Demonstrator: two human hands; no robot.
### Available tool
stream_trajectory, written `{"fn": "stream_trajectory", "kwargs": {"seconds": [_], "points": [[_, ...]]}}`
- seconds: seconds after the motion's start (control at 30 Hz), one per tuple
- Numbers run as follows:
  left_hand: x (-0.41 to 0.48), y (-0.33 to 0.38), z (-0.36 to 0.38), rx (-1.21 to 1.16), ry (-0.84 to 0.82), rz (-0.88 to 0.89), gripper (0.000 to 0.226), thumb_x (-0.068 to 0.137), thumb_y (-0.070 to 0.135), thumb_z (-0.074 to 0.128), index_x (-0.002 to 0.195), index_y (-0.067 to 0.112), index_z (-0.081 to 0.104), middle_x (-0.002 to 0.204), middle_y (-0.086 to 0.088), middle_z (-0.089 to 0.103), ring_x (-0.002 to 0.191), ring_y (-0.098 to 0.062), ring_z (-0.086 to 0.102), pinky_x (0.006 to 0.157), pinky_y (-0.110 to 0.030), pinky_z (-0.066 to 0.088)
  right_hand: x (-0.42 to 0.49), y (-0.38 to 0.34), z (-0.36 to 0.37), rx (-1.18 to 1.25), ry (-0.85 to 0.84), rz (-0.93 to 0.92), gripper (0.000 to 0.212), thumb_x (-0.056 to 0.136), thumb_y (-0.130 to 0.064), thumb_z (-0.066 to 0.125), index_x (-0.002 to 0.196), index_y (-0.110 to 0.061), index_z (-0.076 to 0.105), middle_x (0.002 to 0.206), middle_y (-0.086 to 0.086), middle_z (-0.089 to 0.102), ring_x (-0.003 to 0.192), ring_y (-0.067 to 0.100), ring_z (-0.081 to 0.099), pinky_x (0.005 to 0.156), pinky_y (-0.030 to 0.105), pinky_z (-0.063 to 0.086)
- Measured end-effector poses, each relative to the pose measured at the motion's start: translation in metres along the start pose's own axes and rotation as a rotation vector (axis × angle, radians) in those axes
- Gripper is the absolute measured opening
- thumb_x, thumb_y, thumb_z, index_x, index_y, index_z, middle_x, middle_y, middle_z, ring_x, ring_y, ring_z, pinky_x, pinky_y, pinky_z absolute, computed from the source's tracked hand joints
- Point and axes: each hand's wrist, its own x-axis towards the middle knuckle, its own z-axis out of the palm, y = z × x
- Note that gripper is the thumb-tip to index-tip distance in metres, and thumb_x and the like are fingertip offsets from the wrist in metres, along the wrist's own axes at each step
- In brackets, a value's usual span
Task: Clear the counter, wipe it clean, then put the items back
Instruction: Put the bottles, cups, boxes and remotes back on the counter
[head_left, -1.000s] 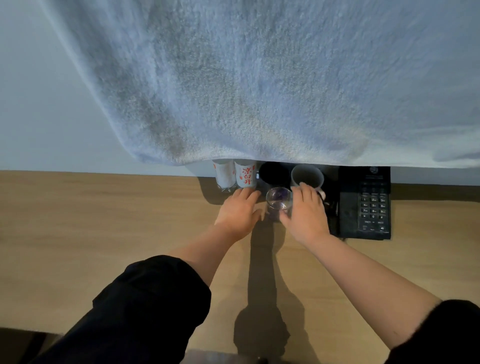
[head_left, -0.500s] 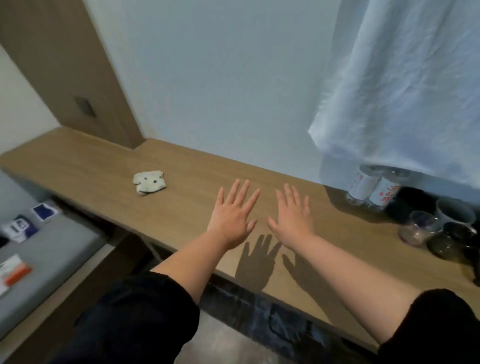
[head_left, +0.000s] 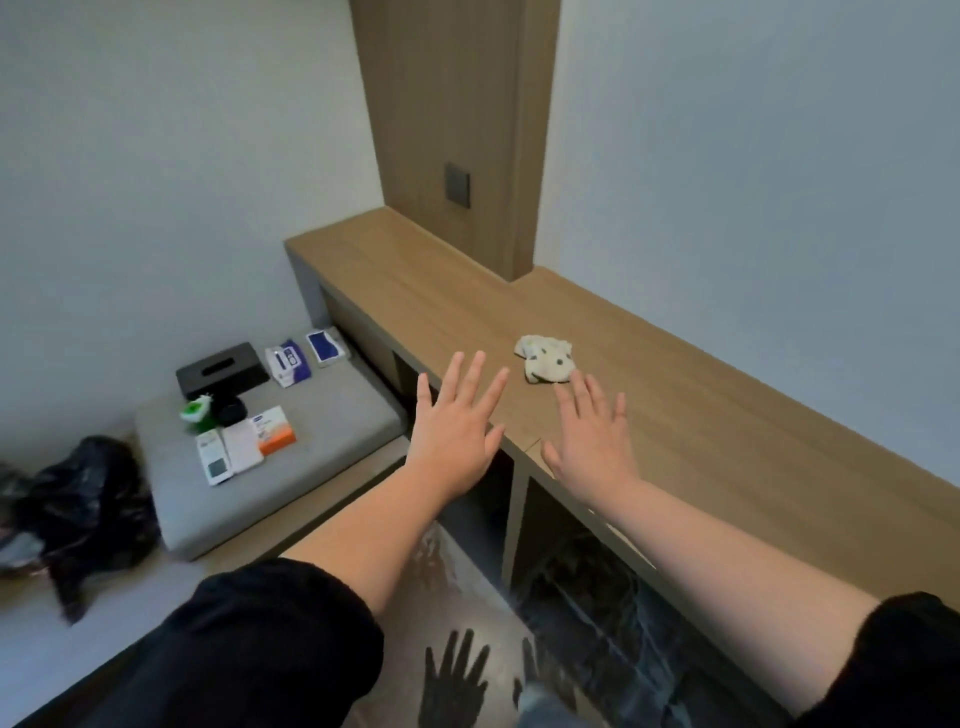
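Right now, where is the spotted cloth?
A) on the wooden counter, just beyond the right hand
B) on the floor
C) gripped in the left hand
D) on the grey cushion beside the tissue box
A: the spotted cloth lies crumpled on the wooden counter, just past the right hand; the left hand holds nothing.

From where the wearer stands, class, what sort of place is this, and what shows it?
Probably a hotel or guest room: a long built-in wooden counter against the wall, a grey cushioned bench beside it holding a black tissue box and small packets.
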Motion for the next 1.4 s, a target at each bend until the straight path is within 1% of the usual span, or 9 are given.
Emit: {"fn": "stream_trajectory", "kwargs": {"seconds": [0.17, 0.33, 0.63, 0.93, 1.03, 1.13, 1.17, 1.27, 1.4], "points": [[0.023, -0.058, 0.017, -0.056, -0.018, -0.127, 0.065, 0.1, 0.055, 0.02, 0.153, 0.033, -0.011, 0.162, -0.003, -0.019, 0.147, -0.027, -0.021, 0.115, -0.06, -0.001, 0.055, -0.048, 0.014, 0.014, 0.016, -0.044, 0.072, 0.095, -0.042, 0.045, 0.153, -0.015, 0.012, 0.161, 0.01, -0.006, 0.148, 0.026, -0.007, 0.117, 0.053, 0.002], [0.068, -0.137, 0.035, -0.011, -0.024, -0.142, 0.066, 0.101, 0.053, 0.022, 0.152, 0.034, -0.013, 0.161, -0.003, -0.021, 0.147, -0.025, -0.022, 0.115, -0.058, -0.005, 0.141, -0.109, 0.041, 0.073, 0.007, -0.123, 0.069, 0.095, -0.042, 0.044, 0.153, -0.017, 0.015, 0.161, 0.009, -0.005, 0.149, 0.026, -0.005, 0.117, 0.053, 0.002], [0.152, -0.3, 0.064, 0.068, -0.148, -0.257, 0.066, 0.102, 0.051, 0.022, 0.152, 0.032, -0.014, 0.162, -0.005, -0.017, 0.148, -0.028, -0.018, 0.116, -0.059, -0.002, 0.306, -0.222, 0.084, 0.155, -0.11, -0.227, 0.067, 0.097, -0.04, 0.043, 0.153, -0.014, 0.016, 0.161, 0.012, -0.003, 0.149, 0.027, -0.003, 0.117, 0.054, 0.004], [0.152, -0.416, 0.112, -0.06, -0.202, -0.48, 0.065, 0.102, 0.05, 0.021, 0.143, 0.035, -0.027, 0.161, -0.003, -0.021, 0.147, -0.026, -0.022, 0.115, -0.061, -0.002, 0.377, -0.316, 0.13, 0.117, -0.203, -0.347, 0.066, 0.097, -0.038, 0.042, 0.152, -0.014, 0.015, 0.161, 0.013, -0.001, 0.149, 0.026, -0.003, 0.119, 0.052, 0.005], [0.146, -0.459, 0.136, -0.077, -0.257, -0.533, 0.065, 0.102, 0.05, 0.02, 0.149, 0.032, -0.021, 0.158, -0.003, -0.025, 0.147, -0.027, -0.02, 0.117, -0.062, 0.001, 0.394, -0.347, 0.146, 0.072, -0.238, -0.396, 0.067, 0.097, -0.039, 0.04, 0.153, -0.014, 0.011, 0.161, 0.012, -0.002, 0.148, 0.027, -0.005, 0.118, 0.051, 0.003], [0.143, -0.508, 0.16, -0.103, -0.178, -0.539, 0.064, 0.1, 0.047, 0.029, 0.153, 0.028, -0.001, 0.163, -0.008, 0.0, 0.15, -0.03, 0.001, 0.113, -0.066, 0.018, 0.416, -0.379, 0.165, 0.018, -0.268, -0.416, 0.069, 0.098, -0.042, 0.038, 0.153, -0.014, 0.007, 0.161, 0.011, -0.006, 0.148, 0.027, -0.008, 0.118, 0.05, 0.002], [0.143, -0.527, 0.168, -0.129, -0.208, -0.555, 0.064, 0.1, 0.046, 0.031, 0.154, 0.027, 0.003, 0.163, -0.007, 0.001, 0.15, -0.029, 0.0, 0.114, -0.064, 0.015, 0.425, -0.392, 0.171, 0.012, -0.276, -0.413, 0.069, 0.098, -0.041, 0.038, 0.153, -0.014, 0.006, 0.161, 0.011, -0.006, 0.148, 0.027, -0.008, 0.118, 0.05, 0.001], [0.141, -0.582, 0.202, -0.225, -0.299, -0.644, 0.067, 0.101, 0.043, 0.033, 0.155, 0.027, -0.003, 0.162, -0.003, -0.015, 0.149, -0.025, -0.017, 0.116, -0.058, -0.001, 0.448, -0.433, 0.195, 0.001, -0.312, -0.407, 0.071, 0.098, -0.041, 0.04, 0.153, -0.014, 0.004, 0.161, 0.01, -0.005, 0.148, 0.027, -0.007, 0.118, 0.048, 0.001], [0.129, -0.65, 0.254, -0.264, -0.387, -0.725, 0.074, 0.1, 0.046, 0.037, 0.155, 0.025, -0.007, 0.162, -0.004, -0.015, 0.149, -0.025, -0.017, 0.117, -0.058, 0.001, 0.466, -0.491, 0.241, -0.009, -0.407, -0.415, 0.074, 0.097, -0.041, 0.042, 0.153, -0.014, 0.002, 0.161, 0.01, -0.007, 0.148, 0.027, -0.01, 0.118, 0.047, 0.0]]}}
